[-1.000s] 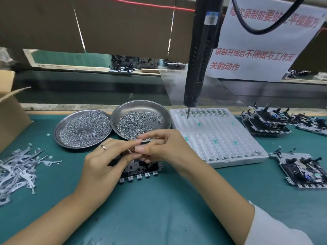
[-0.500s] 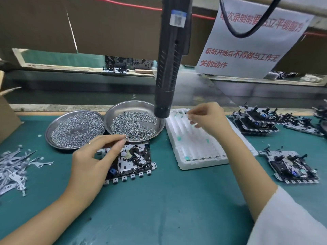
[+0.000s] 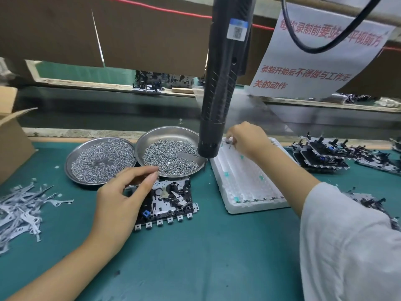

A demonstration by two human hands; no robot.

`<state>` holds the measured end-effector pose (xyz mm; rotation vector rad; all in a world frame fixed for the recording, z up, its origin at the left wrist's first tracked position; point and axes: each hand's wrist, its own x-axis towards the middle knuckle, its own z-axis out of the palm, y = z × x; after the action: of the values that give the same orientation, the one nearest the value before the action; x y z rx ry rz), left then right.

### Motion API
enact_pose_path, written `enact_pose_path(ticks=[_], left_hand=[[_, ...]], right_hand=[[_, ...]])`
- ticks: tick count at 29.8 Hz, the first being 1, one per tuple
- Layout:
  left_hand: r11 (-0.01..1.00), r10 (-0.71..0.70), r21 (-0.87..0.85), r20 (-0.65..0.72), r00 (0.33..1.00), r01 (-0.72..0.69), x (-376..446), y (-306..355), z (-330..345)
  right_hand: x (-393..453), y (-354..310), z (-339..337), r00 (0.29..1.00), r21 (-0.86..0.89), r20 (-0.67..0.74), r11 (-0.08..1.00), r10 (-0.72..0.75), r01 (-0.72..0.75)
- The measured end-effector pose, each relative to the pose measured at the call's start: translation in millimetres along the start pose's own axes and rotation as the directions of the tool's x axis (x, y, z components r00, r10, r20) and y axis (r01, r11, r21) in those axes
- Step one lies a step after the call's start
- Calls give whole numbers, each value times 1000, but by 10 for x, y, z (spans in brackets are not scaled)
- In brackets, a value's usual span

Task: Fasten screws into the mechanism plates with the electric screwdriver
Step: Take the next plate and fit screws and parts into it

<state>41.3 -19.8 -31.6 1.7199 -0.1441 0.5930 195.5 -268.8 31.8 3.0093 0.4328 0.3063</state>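
Left hand (image 3: 121, 198) resting loosely open on mechanism plate (image 3: 171, 200); right hand (image 3: 247, 142) pinching small part at white tray (image 3: 249, 192); screwdriver (image 3: 219, 94) hanging unused, so fastening prob. not begun.

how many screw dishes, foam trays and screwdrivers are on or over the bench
round metal screw dishes: 2
white foam tray: 1
hanging electric screwdriver: 1
total: 4
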Motion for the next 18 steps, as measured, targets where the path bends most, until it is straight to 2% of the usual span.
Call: enact_pose_path(ticks=[4, 7, 12, 13, 16, 18], left_hand=[[1000, -23, -6, -6, 1000, 23, 10, 22, 7], [1000, -29, -10, -11, 1000, 29, 2, 36, 4], [997, -57, -44, -17, 998, 57, 8, 45, 5], [998, -55, -43, -16, 998, 54, 9, 42, 4], [998, -49, -41, -10, 999, 48, 8, 31, 5], [999, -41, -35, -6, 999, 40, 4, 22, 2]], right_hand=[[-7, -24, -48, 999, -53, -10, 998, -41, 40], [-44, 6, -56, 999, -19, -17, 999, -34, 34], [-301, 92, -179, 975, 299, -133, 945, 180, -134], [-394, 106, -216, 973, 347, -89, 923, 211, -168], [-728, 26, -307, 947, 512, 202, 798, 248, -318], [-913, -167, -335, 952, 707, 217, 637, 216, -306]])
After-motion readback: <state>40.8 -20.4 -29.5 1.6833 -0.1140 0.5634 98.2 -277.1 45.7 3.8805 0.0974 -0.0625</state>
